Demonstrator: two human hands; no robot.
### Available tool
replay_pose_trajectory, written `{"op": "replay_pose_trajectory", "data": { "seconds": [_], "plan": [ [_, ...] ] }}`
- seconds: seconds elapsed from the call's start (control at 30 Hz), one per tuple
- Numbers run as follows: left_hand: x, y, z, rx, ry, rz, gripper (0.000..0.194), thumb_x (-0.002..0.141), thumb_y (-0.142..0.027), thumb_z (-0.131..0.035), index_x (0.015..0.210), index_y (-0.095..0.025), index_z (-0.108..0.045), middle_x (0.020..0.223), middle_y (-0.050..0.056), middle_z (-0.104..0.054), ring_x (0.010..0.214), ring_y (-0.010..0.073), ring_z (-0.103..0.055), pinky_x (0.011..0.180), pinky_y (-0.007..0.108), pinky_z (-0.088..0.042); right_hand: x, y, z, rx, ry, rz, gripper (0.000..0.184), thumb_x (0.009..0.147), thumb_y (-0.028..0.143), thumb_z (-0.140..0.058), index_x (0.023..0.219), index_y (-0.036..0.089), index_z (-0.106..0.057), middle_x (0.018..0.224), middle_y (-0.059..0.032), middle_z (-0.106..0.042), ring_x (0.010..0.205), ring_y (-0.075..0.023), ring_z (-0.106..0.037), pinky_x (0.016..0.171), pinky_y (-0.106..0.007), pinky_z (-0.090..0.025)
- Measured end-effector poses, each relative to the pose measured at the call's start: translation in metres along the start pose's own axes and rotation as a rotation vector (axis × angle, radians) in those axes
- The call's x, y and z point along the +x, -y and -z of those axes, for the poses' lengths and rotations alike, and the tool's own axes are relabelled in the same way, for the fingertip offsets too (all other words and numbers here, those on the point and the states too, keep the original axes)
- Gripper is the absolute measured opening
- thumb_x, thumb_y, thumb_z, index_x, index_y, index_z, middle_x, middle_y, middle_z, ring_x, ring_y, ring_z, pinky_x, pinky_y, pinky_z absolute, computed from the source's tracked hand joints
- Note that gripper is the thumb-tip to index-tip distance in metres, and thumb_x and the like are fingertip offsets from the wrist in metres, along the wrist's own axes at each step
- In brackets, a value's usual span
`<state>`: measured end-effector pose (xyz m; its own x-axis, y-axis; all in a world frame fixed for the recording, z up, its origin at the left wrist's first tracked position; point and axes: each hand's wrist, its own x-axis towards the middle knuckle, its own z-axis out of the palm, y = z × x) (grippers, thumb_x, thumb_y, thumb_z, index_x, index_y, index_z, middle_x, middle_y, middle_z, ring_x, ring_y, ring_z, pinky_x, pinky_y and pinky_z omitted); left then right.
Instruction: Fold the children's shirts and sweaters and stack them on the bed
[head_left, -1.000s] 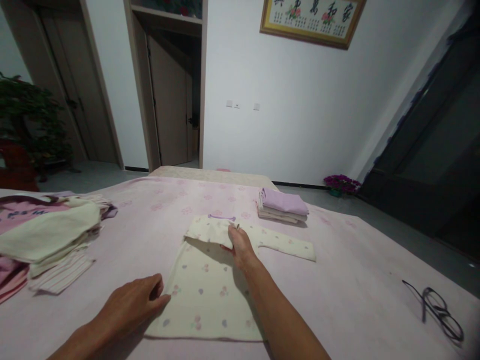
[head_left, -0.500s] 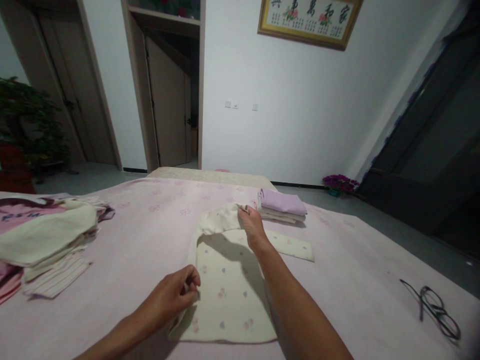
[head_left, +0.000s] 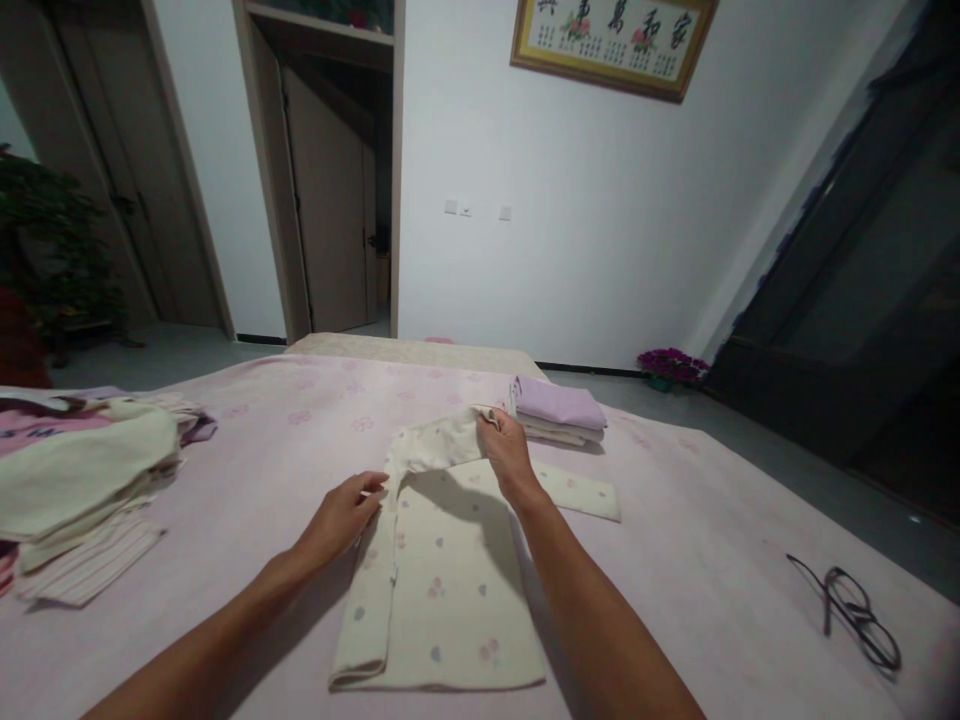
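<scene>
A small cream garment point(head_left: 442, 580) with pastel flower prints lies flat on the pink bedspread point(head_left: 285, 450) in front of me. Its left side is folded inward and one sleeve point(head_left: 577, 492) stretches out to the right. My left hand point(head_left: 341, 515) pinches the folded left edge near the shoulder. My right hand point(head_left: 506, 450) grips the top of the garment near the collar, fingers closed on the cloth.
A folded stack with a lilac piece on top point(head_left: 559, 408) sits just beyond my right hand. A heap of unfolded clothes point(head_left: 82, 470) lies at the left. Black glasses point(head_left: 851, 610) rest at the right. Doorways and a plant stand behind the bed.
My left hand folded the garment's left side inward and slid up along the fold toward the shoulder. My right hand moved from the garment's middle up to its collar.
</scene>
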<state>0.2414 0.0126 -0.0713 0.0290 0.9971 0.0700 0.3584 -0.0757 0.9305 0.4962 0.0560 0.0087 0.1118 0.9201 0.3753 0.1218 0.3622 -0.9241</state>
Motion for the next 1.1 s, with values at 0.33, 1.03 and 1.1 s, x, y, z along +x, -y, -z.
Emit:
{"op": "replay_pose_trajectory", "data": {
  "seconds": [0.33, 1.03, 1.1],
  "plan": [
    [0.04, -0.019, -0.013, -0.199, 0.256, 0.179, 0.045, 0.064, -0.058, -0.071, 0.08, -0.015, -0.064, 0.072, 0.004, -0.065, 0.06, 0.0155, -0.061, 0.053, 0.025, -0.044, -0.044, 0.026, -0.007, -0.261, 0.296, 0.214, 0.034, 0.094, 0.029, -0.046, 0.113, 0.025, -0.073, 0.107, -0.0022, -0.075, 0.097, -0.0202, -0.066, 0.085, -0.031, -0.048],
    [0.111, 0.005, -0.012, 0.469, -0.09, 0.135, 0.022, 0.082, -0.038, -0.064, 0.075, -0.017, -0.065, 0.079, 0.009, -0.072, 0.085, 0.0255, -0.068, 0.063, 0.028, -0.039, -0.141, -0.012, -0.043, -0.874, 0.753, 0.66, 0.008, 0.085, 0.021, -0.07, 0.092, 0.021, -0.067, 0.09, -0.0035, -0.072, 0.081, -0.0194, -0.062, 0.07, -0.03, -0.042],
    [0.114, 0.01, -0.011, 0.572, -0.108, 0.113, 0.024, 0.082, -0.039, -0.062, 0.091, -0.017, -0.068, 0.098, 0.013, -0.074, 0.095, 0.0287, -0.068, 0.068, 0.029, -0.042, -0.145, -0.014, -0.045, -0.898, 0.75, 0.686, 0.006, 0.085, 0.022, -0.07, 0.085, 0.021, -0.064, 0.084, -0.0028, -0.069, 0.077, -0.0185, -0.059, 0.067, -0.03, -0.041]
  ]
}}
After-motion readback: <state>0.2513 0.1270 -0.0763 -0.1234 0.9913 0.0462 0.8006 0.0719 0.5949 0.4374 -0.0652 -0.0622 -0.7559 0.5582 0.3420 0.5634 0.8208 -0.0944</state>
